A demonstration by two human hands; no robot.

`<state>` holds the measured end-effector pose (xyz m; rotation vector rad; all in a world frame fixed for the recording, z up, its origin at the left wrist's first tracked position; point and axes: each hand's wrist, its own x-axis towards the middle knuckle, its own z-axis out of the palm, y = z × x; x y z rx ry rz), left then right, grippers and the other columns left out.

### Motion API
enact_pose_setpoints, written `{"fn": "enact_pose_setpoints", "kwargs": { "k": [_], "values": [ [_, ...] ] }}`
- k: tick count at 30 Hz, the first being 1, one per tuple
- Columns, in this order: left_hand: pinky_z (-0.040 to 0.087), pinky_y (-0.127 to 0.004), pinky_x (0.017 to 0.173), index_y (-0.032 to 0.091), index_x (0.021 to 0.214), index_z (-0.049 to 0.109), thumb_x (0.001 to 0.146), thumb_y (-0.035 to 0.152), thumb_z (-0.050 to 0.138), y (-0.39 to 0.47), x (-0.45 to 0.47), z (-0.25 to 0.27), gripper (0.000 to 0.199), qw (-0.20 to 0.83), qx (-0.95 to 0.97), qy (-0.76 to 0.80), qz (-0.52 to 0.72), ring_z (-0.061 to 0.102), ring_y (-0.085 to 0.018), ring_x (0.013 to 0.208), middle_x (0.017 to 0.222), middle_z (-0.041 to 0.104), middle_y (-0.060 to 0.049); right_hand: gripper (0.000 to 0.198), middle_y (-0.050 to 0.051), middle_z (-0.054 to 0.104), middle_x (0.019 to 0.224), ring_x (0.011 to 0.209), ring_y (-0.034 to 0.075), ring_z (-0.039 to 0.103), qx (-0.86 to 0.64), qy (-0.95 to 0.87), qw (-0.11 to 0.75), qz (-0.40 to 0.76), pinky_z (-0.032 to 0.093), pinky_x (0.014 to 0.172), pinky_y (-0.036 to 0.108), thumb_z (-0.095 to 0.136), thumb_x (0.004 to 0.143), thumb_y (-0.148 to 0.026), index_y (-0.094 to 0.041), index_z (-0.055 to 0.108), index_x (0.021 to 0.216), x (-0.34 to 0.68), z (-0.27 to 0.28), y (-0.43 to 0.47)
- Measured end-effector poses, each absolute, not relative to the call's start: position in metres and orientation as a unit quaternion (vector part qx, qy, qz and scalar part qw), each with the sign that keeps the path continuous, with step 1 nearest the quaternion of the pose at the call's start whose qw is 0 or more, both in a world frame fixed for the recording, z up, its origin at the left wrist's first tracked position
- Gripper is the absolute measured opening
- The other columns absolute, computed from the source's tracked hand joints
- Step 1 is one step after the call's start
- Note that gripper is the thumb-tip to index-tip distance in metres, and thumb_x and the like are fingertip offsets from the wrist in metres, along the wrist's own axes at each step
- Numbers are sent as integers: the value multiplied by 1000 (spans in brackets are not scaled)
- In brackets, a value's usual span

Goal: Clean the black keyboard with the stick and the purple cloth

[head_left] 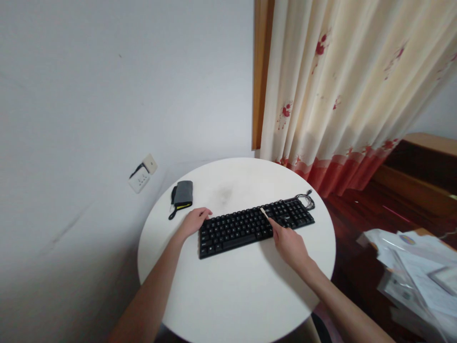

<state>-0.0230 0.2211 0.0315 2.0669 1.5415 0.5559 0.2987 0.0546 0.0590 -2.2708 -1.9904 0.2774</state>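
Note:
A black full-size keyboard [237, 229] lies slightly slanted on a round white table [228, 295]. At its upper left corner my left hand [195, 220] grips the end, with the fingers curled over the edge. My right hand [291, 244] is closed around a slim pale toothbrush [264, 213], whose handle is mostly hidden in the fist. The brush's head points away from me and is over the upper rows of keys, right of the keyboard's middle. Whether the bristles touch the keys is too small to tell.
A grey folded pouch [183, 193] with a black strap lies at the back left. The coiled keyboard cable [306, 200] rests near the right rim. Behind are a wall with sockets [139, 180] and a floral curtain [321, 95]; papers and plastic bags [417, 267] lie at right.

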Motion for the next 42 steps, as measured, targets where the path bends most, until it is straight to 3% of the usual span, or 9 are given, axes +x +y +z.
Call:
{"fn": "enact_pose_setpoints", "kwargs": {
  "k": [15, 42],
  "values": [
    [45, -31, 71, 19, 88, 72, 85, 47, 37, 222, -23, 33, 45, 247, 762, 562, 203, 64, -24, 81, 80, 71, -5, 49, 11, 72, 88, 78, 24, 69, -752, -654, 15, 78, 43, 67, 30, 26, 100, -25, -26, 35, 148, 301, 58, 27],
    [44, -30, 69, 18, 88, 72, 86, 47, 37, 222, -22, 32, 45, 250, 763, 560, 203, 64, -23, 76, 78, 71, -4, 50, 8, 72, 83, 75, 22, 69, -734, -668, 59, 107, 42, 64, 28, 31, 100, -24, -28, 33, 150, 298, 47, 0]
  ]
}}
